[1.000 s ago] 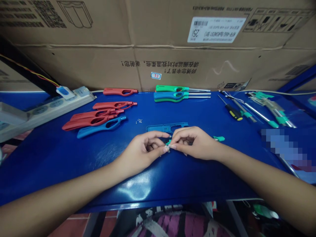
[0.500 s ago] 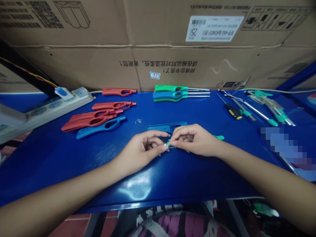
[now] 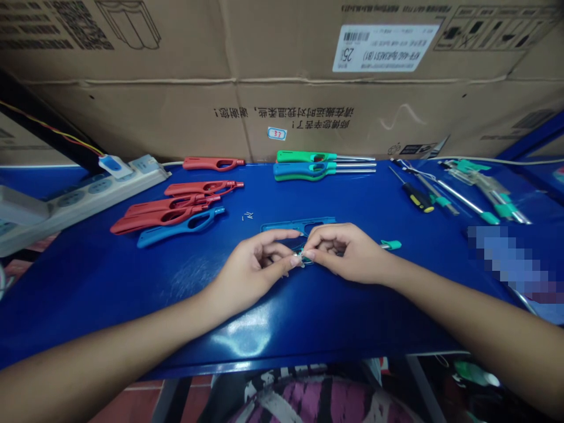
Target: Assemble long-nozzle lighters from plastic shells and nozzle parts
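Note:
My left hand (image 3: 255, 265) and my right hand (image 3: 348, 251) meet fingertip to fingertip at the middle of the blue table (image 3: 132, 282). Both pinch a small lighter insert (image 3: 301, 255) with a green part and a clear tip; most of it is hidden by my fingers. Its green end (image 3: 391, 244) sticks out past my right hand. Just behind my fingers lies an open blue lighter shell half (image 3: 296, 226).
Red shell halves (image 3: 170, 205) and one blue shell half (image 3: 178, 229) lie at the left, beside a power strip (image 3: 79, 197). Finished green and blue lighters (image 3: 324, 165) lie at the back. A screwdriver (image 3: 414, 197) and lighter inserts (image 3: 482, 191) lie at the right. Cardboard boxes (image 3: 282, 76) wall the back.
Both hands stay pinched on the small part; they have shifted very slightly, and the view has barely moved.

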The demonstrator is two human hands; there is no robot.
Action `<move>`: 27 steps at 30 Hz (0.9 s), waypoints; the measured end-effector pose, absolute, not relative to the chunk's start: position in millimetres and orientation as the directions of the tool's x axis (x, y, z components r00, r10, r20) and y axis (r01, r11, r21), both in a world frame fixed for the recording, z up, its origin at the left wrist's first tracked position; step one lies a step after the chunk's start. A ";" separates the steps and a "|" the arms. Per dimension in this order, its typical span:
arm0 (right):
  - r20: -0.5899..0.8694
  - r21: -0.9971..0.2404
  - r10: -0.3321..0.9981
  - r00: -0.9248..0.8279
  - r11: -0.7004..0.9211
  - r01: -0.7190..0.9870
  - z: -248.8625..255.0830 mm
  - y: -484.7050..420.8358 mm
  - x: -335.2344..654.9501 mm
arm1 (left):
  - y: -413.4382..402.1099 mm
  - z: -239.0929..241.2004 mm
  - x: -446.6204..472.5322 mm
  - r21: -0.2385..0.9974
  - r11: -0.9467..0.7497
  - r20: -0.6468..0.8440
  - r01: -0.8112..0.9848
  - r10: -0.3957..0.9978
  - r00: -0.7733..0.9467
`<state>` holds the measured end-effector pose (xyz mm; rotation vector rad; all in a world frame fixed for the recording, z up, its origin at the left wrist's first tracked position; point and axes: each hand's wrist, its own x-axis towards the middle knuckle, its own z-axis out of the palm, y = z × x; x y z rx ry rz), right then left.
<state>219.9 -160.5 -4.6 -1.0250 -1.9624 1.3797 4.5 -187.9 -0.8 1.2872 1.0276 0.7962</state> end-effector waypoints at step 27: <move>0.079 -0.940 0.800 -0.594 0.259 0.224 -5.5 -160.4 220.5 | -188.9 -0.8 4.4 0.985 0.094 -0.143 0.146 0.918 0.369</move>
